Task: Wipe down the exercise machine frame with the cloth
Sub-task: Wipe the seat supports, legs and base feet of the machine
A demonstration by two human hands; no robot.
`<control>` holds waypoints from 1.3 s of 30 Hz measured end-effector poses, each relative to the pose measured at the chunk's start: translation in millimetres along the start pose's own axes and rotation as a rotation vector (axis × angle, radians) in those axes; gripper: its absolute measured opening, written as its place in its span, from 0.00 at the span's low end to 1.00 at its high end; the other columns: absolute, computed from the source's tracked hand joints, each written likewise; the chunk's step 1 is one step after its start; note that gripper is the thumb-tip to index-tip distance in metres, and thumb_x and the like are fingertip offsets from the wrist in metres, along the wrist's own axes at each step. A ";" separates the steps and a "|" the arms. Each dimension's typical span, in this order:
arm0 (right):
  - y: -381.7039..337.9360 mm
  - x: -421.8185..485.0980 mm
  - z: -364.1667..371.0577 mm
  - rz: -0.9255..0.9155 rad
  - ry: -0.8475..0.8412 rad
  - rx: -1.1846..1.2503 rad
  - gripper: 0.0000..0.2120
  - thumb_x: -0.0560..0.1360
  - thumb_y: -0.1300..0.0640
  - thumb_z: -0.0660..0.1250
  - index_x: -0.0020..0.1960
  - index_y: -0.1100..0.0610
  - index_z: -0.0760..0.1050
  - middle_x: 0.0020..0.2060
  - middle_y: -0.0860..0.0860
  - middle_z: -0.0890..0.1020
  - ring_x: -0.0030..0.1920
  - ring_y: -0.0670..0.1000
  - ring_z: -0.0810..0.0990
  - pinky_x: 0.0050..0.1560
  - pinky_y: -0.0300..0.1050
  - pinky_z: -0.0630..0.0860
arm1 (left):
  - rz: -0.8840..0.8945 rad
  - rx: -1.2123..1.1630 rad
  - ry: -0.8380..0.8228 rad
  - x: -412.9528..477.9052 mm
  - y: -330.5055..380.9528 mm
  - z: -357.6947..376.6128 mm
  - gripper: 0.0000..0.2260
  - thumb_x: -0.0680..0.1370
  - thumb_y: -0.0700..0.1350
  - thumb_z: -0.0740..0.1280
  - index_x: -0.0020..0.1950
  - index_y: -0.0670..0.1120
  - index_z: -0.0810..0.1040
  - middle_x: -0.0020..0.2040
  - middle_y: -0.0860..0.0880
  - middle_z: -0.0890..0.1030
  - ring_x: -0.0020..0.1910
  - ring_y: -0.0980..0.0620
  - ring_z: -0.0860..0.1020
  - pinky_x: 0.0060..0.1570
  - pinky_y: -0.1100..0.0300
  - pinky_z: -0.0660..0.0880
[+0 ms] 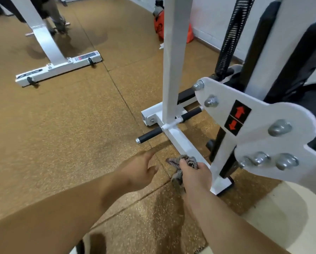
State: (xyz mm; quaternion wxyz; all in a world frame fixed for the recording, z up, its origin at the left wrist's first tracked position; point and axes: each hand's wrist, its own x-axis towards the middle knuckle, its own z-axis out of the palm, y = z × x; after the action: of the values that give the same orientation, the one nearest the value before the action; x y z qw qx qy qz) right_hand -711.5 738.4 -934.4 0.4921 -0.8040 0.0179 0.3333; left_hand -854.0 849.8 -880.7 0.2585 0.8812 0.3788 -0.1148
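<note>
Grey striped cloth [187,160], held by right hand [194,174], beside white frame [181,142].

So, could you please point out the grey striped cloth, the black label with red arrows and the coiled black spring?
grey striped cloth [189,159]: head view, bunched top part.
black label with red arrows [238,117]: head view, its middle.
coiled black spring [231,37]: head view, midway along the coils.

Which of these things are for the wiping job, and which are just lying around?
For the job: the striped cloth; the right hand gripping it; the white machine frame.
Just lying about: the other machine's base, far left; the orange object at the back.
</note>
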 end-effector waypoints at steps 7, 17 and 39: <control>-3.6 64.8 28.0 0.039 -0.059 -0.070 0.16 0.78 0.44 0.72 0.55 0.54 0.75 0.46 0.53 0.80 0.49 0.60 0.81 0.57 0.61 0.81 | -0.026 0.058 0.015 96.2 -41.7 23.5 0.21 0.84 0.50 0.61 0.76 0.45 0.66 0.77 0.46 0.64 0.73 0.43 0.69 0.68 0.49 0.71; -5.8 107.0 64.1 -0.477 0.153 -0.426 0.11 0.81 0.47 0.67 0.57 0.54 0.74 0.48 0.50 0.77 0.51 0.55 0.78 0.48 0.49 0.75 | 0.039 0.205 0.065 190.8 -85.8 38.9 0.29 0.82 0.51 0.62 0.79 0.48 0.53 0.72 0.46 0.67 0.64 0.43 0.71 0.58 0.48 0.74; 17.2 184.1 132.7 -0.775 0.211 -0.871 0.24 0.82 0.55 0.65 0.77 0.54 0.67 0.76 0.52 0.70 0.76 0.57 0.68 0.75 0.57 0.69 | 0.219 0.265 0.300 233.3 -115.1 52.4 0.13 0.85 0.61 0.51 0.60 0.53 0.62 0.52 0.54 0.77 0.34 0.49 0.71 0.32 0.54 0.65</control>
State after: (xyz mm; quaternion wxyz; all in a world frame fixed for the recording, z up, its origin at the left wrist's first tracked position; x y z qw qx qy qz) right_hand -643.3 891.2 -1088.7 0.1981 -0.9087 -0.3667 0.0242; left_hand -777.8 1030.0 -1060.0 0.0921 0.9505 0.2968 -0.0023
